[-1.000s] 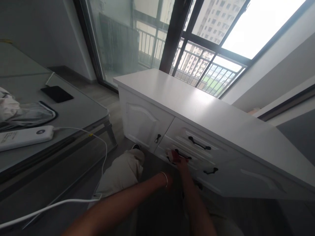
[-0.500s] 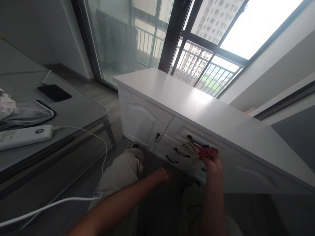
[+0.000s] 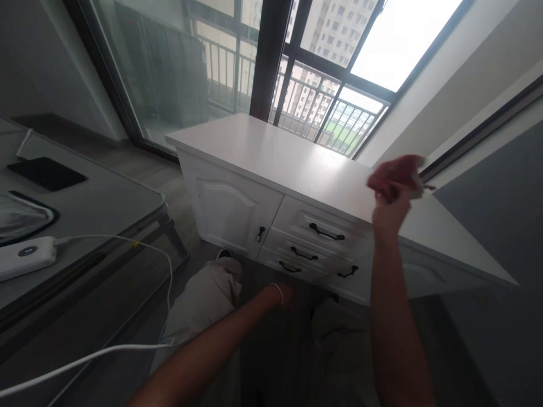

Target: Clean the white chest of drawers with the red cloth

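Note:
My right hand (image 3: 391, 216) is closed around a crumpled red cloth (image 3: 396, 172), whose paler part hangs at its right side. Hand and cloth are over the right part of the white cabinet's top (image 3: 292, 161); motion blurs the cloth, and whether it touches the top is unclear. My left hand (image 3: 287, 296), with a bangle at the wrist, hangs low in front of the cabinet's drawers. Its fingers look curled in the shadow, and nothing shows in them. The closest drawer handle (image 3: 289, 267) is black and apart from that hand.
At the left stands a grey folding table (image 3: 123, 195) carrying a black flat object (image 3: 47, 173) and a white power strip (image 3: 27, 257). A white cable (image 3: 163, 255) runs off the table. Behind the cabinet are dark-framed glass doors (image 3: 265, 62). My legs are close to the cabinet front.
My right hand has lifted the red cloth from the drawer front up over the cabinet top. The view has turned slightly right. My left hand stays low, nearly unmoved.

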### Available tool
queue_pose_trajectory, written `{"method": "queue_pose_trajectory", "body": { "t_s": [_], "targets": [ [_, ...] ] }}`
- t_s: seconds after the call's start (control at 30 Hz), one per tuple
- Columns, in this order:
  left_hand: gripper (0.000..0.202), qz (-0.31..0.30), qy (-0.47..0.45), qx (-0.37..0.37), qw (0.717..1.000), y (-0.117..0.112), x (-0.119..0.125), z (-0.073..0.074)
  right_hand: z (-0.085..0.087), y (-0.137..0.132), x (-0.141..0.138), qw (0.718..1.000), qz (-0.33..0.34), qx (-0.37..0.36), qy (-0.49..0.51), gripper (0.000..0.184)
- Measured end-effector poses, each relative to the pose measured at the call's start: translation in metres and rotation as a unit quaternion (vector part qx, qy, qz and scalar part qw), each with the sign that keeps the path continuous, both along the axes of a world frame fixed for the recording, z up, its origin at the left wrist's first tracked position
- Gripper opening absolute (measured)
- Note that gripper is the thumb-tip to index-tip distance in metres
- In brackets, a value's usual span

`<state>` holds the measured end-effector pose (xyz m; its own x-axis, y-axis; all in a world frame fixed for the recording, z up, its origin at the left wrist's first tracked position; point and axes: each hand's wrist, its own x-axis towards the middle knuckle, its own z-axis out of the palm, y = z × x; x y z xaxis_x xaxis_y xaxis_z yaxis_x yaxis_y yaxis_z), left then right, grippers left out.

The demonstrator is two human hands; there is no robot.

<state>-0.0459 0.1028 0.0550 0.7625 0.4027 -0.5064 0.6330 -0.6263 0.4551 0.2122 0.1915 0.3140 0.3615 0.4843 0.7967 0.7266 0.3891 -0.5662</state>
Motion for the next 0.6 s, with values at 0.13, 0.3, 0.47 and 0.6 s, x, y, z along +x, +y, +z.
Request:
{"method": "queue_pose_trajectory", "body": {
  "t_s": [0.13, 0.3, 0.47, 0.6],
  "targets": [
    [0.055, -0.013, 0.018, -0.011, 1.0, 0.0, 0.001, 0.003, -0.025, 0.015, -0.048, 0.961, 0.08, -0.19, -0.186, 0.04],
    [0.06, -0.016, 0.023, -0.017, 0.999, -0.001, 0.0, 0.002, -0.053, 0.003, -0.054, 0.942, 0.056, -0.229, -0.238, 0.056],
    [0.053, -0.017, 0.023, -0.01, 1.0, -0.003, 0.001, -0.005, -0.065, -0.001, -0.056, 0.912, 0.012, -0.275, -0.303, 0.083],
    [0.053, -0.021, 0.028, -0.005, 0.999, -0.006, 0.004, -0.009, -0.066, -0.003, -0.065, 0.914, -0.035, -0.286, -0.286, 0.089]
  ]
}}
